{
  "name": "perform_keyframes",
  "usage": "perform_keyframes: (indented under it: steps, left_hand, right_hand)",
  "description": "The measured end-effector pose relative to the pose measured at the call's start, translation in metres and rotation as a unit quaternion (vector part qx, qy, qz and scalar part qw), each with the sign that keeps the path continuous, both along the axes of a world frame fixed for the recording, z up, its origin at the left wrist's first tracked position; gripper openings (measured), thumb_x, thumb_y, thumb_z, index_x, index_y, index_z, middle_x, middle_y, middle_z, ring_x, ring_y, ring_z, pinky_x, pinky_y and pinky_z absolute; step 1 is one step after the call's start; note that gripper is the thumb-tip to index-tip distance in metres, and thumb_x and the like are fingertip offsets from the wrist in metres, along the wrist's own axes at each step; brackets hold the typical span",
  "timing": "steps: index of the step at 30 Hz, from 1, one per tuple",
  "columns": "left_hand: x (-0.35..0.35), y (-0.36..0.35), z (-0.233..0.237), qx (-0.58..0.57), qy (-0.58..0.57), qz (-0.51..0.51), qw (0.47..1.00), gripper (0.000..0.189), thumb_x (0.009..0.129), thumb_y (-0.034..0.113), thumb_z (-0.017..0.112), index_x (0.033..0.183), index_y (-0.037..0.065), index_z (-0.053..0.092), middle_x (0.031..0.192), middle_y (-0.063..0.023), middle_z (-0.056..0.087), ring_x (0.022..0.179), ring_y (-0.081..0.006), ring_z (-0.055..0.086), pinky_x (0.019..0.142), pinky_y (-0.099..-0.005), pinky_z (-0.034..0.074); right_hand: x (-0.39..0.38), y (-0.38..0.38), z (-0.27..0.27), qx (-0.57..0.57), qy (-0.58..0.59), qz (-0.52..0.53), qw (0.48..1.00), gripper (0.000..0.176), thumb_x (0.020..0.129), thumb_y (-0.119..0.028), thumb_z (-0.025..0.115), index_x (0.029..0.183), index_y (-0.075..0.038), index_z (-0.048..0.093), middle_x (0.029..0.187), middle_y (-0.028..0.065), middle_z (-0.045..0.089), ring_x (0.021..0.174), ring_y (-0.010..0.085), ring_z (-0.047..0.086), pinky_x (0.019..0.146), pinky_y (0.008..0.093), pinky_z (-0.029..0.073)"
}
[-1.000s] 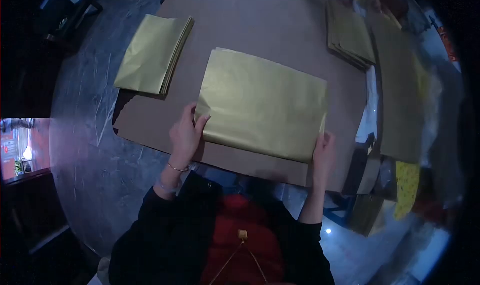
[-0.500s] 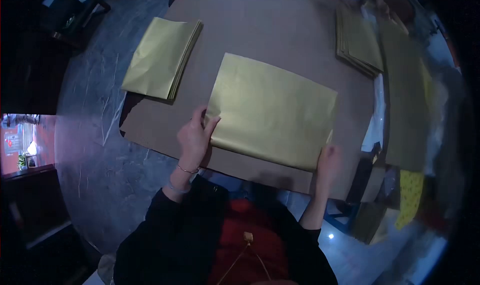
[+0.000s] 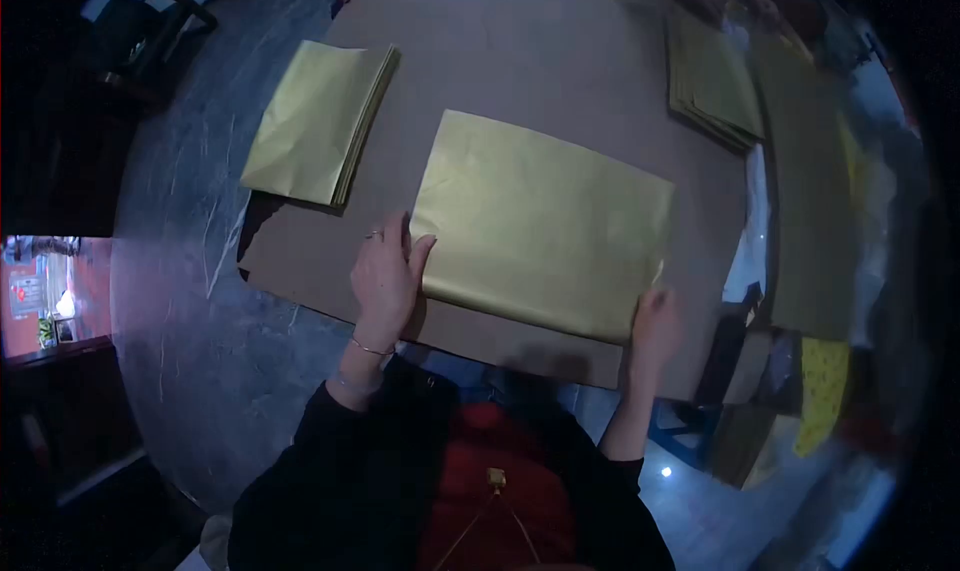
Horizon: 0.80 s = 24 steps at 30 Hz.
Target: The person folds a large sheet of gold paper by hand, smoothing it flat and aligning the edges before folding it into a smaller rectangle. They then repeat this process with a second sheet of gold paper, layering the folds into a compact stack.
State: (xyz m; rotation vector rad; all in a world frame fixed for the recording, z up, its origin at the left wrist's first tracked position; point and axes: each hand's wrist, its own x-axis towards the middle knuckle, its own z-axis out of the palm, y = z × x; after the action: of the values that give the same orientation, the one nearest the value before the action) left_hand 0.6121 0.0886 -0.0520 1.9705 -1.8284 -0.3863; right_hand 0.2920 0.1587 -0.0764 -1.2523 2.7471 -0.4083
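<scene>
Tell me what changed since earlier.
A pale edge at the far left corner of the gold sheet no longer shows. The whole scene appears slightly right and lower, probably camera motion. Unchanged: left hand and right hand at the sheet's near corners, left stack and right stack on the cardboard.

Looks dim and bluish, with a dark armchair (image 3: 124,33) on streaked grey floor (image 3: 175,221) at upper left, a bright reddish opening (image 3: 30,296) at far left, a glare spot (image 3: 667,472) lower right.
</scene>
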Motion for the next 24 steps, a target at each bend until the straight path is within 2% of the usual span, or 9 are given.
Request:
perform_keyframes:
  steps: [2, 3, 4, 6, 7, 12, 21, 22, 24]
  left_hand:
    - [-0.005, -0.005, 0.011, -0.064, -0.136, -0.029, 0.988, 0.046, 0.08, 0.032, 0.068, 0.117, 0.008, 0.054, 0.115, -0.0172, 0.056, 0.103, -0.0322, 0.057, 0.078, -0.0415, 0.047]
    - [-0.007, -0.009, 0.009, -0.096, -0.055, -0.066, 0.992, 0.053, 0.079, 0.03, 0.068, 0.122, 0.005, 0.051, 0.131, -0.0179, 0.045, 0.12, -0.0346, 0.045, 0.089, -0.0445, 0.042]
    - [-0.013, -0.012, 0.007, -0.096, -0.049, -0.076, 0.991, 0.053, 0.079, 0.03, 0.068, 0.122, 0.005, 0.051, 0.131, -0.0179, 0.045, 0.12, -0.0346, 0.045, 0.089, -0.0445, 0.042]
    - [-0.03, -0.017, 0.007, -0.102, -0.058, -0.197, 0.973, 0.057, 0.081, 0.032, 0.066, 0.127, 0.003, 0.048, 0.134, -0.0185, 0.044, 0.126, -0.0352, 0.041, 0.098, -0.0456, 0.038]
    - [-0.037, -0.019, 0.001, -0.064, -0.053, -0.234, 0.969, 0.062, 0.085, 0.037, 0.061, 0.133, 0.004, 0.042, 0.14, -0.0179, 0.038, 0.132, -0.0351, 0.033, 0.105, -0.0464, 0.031]
    - [-0.06, -0.019, -0.017, -0.014, -0.047, -0.31, 0.949, 0.071, 0.086, 0.047, 0.055, 0.137, 0.003, 0.036, 0.145, -0.0164, 0.032, 0.135, -0.0337, 0.029, 0.108, -0.0487, 0.027]
    - [-0.058, -0.019, -0.021, -0.003, -0.028, -0.296, 0.955, 0.066, 0.084, 0.038, 0.061, 0.137, 0.005, 0.037, 0.145, -0.0134, 0.032, 0.135, -0.0309, 0.029, 0.108, -0.0478, 0.026]
    - [-0.058, -0.018, -0.021, 0.002, -0.021, -0.298, 0.954, 0.067, 0.084, 0.033, 0.063, 0.139, 0.005, 0.035, 0.146, -0.015, 0.03, 0.135, -0.0334, 0.028, 0.108, -0.0476, 0.025]
    - [-0.058, -0.018, -0.022, 0.0, -0.016, -0.297, 0.955, 0.067, 0.085, 0.034, 0.062, 0.139, 0.005, 0.035, 0.147, -0.0151, 0.029, 0.135, -0.0333, 0.028, 0.108, -0.0479, 0.025]
  right_hand:
    - [0.0, 0.001, 0.003, 0.021, 0.002, -0.018, 1.0, 0.023, 0.092, -0.033, 0.049, 0.092, -0.012, 0.057, 0.08, 0.0115, 0.065, 0.073, 0.0353, 0.063, 0.062, 0.0472, 0.048]
    - [-0.001, 0.001, 0.0, 0.013, -0.009, -0.005, 1.0, 0.023, 0.091, -0.033, 0.049, 0.091, -0.012, 0.056, 0.079, 0.0123, 0.065, 0.073, 0.0359, 0.063, 0.062, 0.0481, 0.048]
    - [-0.002, 0.001, -0.002, 0.004, -0.019, 0.01, 1.0, 0.023, 0.091, -0.034, 0.049, 0.09, -0.012, 0.056, 0.079, 0.013, 0.065, 0.073, 0.0366, 0.063, 0.062, 0.049, 0.048]
    - [-0.002, 0.001, -0.004, -0.002, -0.023, 0.001, 1.0, 0.023, 0.091, -0.034, 0.049, 0.09, -0.012, 0.055, 0.078, 0.0135, 0.065, 0.072, 0.037, 0.062, 0.062, 0.0494, 0.048]
    - [-0.001, 0.001, -0.004, -0.008, -0.03, 0.001, 1.0, 0.022, 0.091, -0.034, 0.049, 0.09, -0.012, 0.055, 0.077, 0.0141, 0.064, 0.07, 0.0373, 0.062, 0.062, 0.0498, 0.048]
    - [-0.002, 0.001, -0.001, 0.003, -0.028, 0.006, 1.0, 0.021, 0.091, -0.032, 0.048, 0.09, -0.012, 0.053, 0.073, 0.0151, 0.064, 0.068, 0.0388, 0.062, 0.061, 0.0508, 0.048]
    - [-0.003, 0.0, -0.004, 0.025, -0.025, 0.008, 0.999, 0.023, 0.09, -0.034, 0.047, 0.091, -0.012, 0.051, 0.072, 0.0179, 0.063, 0.069, 0.0413, 0.061, 0.061, 0.0529, 0.047]
    - [-0.003, 0.0, -0.004, 0.024, -0.026, 0.004, 0.999, 0.022, 0.09, -0.033, 0.047, 0.09, -0.012, 0.052, 0.073, 0.0178, 0.064, 0.069, 0.0417, 0.061, 0.061, 0.0533, 0.046]
    - [-0.001, -0.001, 0.002, 0.016, -0.036, 0.011, 0.999, 0.021, 0.09, -0.032, 0.048, 0.09, -0.011, 0.052, 0.073, 0.0176, 0.064, 0.07, 0.0417, 0.061, 0.061, 0.0531, 0.047]
